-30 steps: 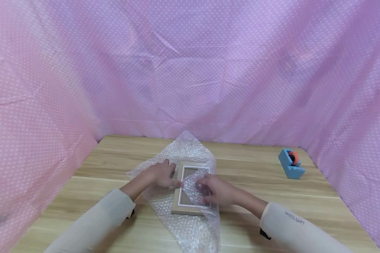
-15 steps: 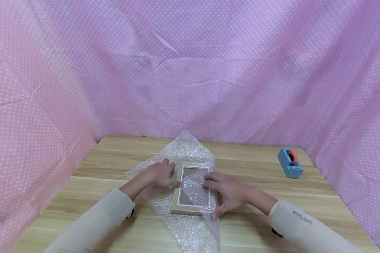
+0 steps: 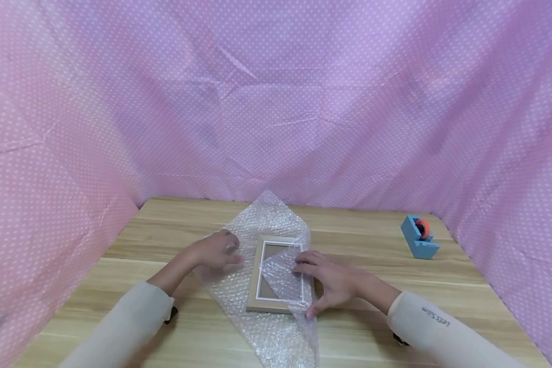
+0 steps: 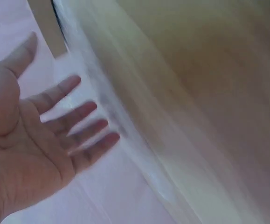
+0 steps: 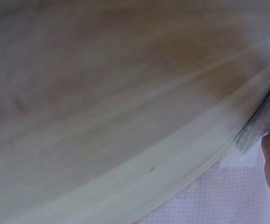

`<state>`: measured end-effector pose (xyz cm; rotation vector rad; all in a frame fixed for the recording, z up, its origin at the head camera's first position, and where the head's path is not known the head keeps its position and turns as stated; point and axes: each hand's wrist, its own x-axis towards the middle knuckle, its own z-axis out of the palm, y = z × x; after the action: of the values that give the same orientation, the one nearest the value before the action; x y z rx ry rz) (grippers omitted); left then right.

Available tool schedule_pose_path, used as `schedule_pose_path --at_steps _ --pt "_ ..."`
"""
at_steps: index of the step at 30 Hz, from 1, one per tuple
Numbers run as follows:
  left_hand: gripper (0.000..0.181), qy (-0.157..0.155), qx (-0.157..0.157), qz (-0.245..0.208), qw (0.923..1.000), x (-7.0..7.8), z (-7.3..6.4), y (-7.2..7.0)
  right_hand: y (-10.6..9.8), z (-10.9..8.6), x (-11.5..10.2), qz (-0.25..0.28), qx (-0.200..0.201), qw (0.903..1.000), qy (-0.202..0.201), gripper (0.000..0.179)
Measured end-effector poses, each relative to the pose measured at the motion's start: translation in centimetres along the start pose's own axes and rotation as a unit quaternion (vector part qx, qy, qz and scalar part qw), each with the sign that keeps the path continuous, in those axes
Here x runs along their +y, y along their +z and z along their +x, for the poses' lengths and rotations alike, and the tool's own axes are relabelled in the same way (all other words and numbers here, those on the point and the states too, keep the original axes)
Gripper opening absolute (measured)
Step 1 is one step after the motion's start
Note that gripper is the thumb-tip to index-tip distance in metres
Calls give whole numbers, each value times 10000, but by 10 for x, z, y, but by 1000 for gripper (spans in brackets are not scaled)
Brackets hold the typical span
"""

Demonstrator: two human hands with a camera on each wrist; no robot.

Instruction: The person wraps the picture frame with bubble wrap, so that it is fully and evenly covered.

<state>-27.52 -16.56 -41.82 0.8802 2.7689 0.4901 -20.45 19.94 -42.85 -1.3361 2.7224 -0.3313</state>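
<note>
A beige picture frame with a white inner border lies on a sheet of bubble wrap, turned like a diamond on the table. The right corner of the wrap is folded over the frame, its tip near the frame's left side. My right hand rests on that folded flap, fingers on top and thumb by the frame's lower right edge. To the left of the frame, my left hand is over the wrap and holds nothing. The left wrist view shows its fingers spread and extended.
A blue tape dispenser with an orange roll stands at the right rear of the wooden table. Pink dotted cloth hangs behind the table and along both sides.
My left hand has left the frame's left edge and moved left. My right hand let go of the flap's tip, shifted right and spread out on the flap.
</note>
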Motion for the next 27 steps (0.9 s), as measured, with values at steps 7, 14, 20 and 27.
schedule_pose_path --at_steps 7,14,20,27 --pt "45 -1234 339 100 9917 -47 -41 -11 0 -1 0 -108 -3 9999 -72 112" --pt "33 -1644 342 -1490 9745 -66 -65 -19 1 -2 -2 -216 -169 9996 67 113" --pt "18 -1749 190 -2872 9416 -68 -68 -19 3 -1 -1 -382 94 9991 -135 110" --pt "34 -1390 123 -4718 8706 -63 -66 -16 1 -1 -3 -326 209 9992 -126 109"
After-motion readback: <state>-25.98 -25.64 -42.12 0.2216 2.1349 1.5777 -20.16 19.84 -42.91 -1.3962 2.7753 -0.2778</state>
